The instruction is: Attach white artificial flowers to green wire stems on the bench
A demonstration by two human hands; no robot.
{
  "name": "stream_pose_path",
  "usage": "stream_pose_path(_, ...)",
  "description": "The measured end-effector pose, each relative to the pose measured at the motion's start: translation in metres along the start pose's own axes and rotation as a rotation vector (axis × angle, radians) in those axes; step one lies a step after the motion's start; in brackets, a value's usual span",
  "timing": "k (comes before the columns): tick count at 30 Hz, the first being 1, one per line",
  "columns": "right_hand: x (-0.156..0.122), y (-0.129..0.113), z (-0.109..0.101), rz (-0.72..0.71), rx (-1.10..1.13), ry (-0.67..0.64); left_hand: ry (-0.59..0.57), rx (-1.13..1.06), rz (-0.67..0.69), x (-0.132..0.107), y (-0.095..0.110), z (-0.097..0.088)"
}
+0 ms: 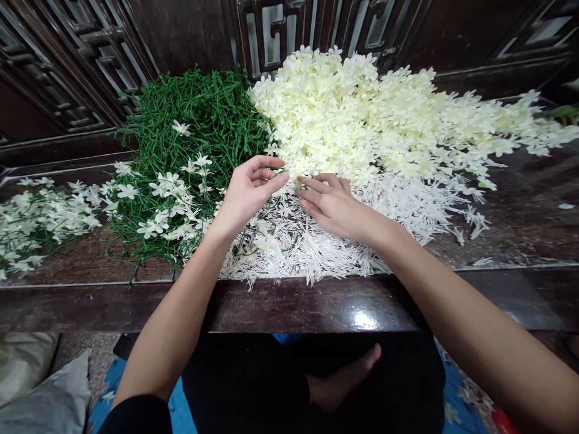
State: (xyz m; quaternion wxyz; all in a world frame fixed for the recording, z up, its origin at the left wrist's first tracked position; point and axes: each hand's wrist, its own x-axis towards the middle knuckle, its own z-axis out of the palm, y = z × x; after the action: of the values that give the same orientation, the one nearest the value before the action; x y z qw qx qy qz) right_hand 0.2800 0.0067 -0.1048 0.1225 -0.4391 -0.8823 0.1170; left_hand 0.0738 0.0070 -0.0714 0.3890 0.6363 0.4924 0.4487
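My left hand is over the edge of the green stem pile, its thumb and index finger drawn close together. Whatever lies between those fingertips is too small to make out. Facing it, my right hand has its fingers stretched apart, the tips at the lower border of the cream-white flower heap. Below both hands spreads a layer of thin white sticks, like artificial stamens. White flowers on green stems rest left of my left hand.
More stemmed white flowers lie at the far left of the dark wooden bench. Behind it stands a carved wooden back panel. Pale sacks are on the floor at lower left, and a bare foot shows below the bench.
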Motion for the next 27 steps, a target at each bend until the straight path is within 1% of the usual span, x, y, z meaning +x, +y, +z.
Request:
stream_pose_path(6, 0.0, -0.004, -0.008, 0.071, 0.059, 0.023, -0.001, -0.014, -0.005, 0.0, 0.002, 0.0)
stream_pose_path(9, 0.0, -0.005, -0.009, 0.056, 0.071, 0.01, -0.013, -0.008, -0.01, 0.0, 0.002, 0.001)
stream_pose_path(13, -0.002, -0.001, -0.003, 0.016, 0.036, -0.055, -0.015, -0.018, -0.002, 0.0, 0.001, 0.002)
stream_pose_path(17, -0.001, -0.001, 0.0, 0.004, 0.009, -0.062, -0.01, -0.045, -0.015, -0.001, 0.003, 0.003)
stream_pose_path(20, 0.0, -0.004, -0.003, 0.016, 0.036, -0.026, -0.021, -0.044, -0.045, -0.003, 0.006, 0.003)
stream_pose_path(25, 0.001, -0.008, -0.006, 0.074, 0.032, 0.124, -0.017, -0.05, -0.058, -0.003, 0.01, 0.004)
stream_pose_path(27, 0.0, -0.007, -0.003, 0.069, 0.012, 0.138, -0.016, -0.046, -0.064, -0.003, 0.011, 0.004)
